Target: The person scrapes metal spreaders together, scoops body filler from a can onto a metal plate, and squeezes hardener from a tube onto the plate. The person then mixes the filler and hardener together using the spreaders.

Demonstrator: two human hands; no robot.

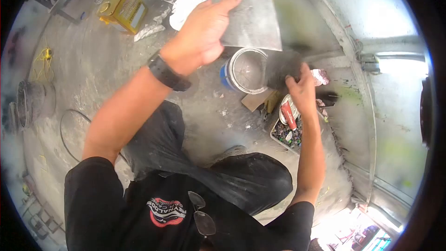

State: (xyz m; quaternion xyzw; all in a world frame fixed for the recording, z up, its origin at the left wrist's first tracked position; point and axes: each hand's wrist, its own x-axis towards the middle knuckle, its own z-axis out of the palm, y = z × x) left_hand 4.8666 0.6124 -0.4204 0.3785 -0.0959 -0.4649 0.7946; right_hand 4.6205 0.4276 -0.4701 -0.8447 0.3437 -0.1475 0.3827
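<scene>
My left hand (pixel 202 30) is closed on the edge of a thin grey sheet (pixel 253 14), with the thumb lying on its face. Beyond my right knee, my right hand (pixel 303 90) pinches a dark, flat, roughly square piece (pixel 280 69) that is smeared by motion. Below the sheet stands an open paint can (pixel 225 76) with a whitish rim and a blue side. The dark piece overlaps the can's right rim in view; whether they touch I cannot tell. Close to my right wrist, a red tube (pixel 288 115) lies over a tray (pixel 281 140) of small dark bits.
A yellow metal can (pixel 121 9) stands at the upper left, near a crumpled white cloth (pixel 188 5). A piece of cardboard (pixel 256 100) lies below the paint can. Along the right runs a wall (pixel 390 97). A thin black cable (pixel 64 135) curves over the floor at left.
</scene>
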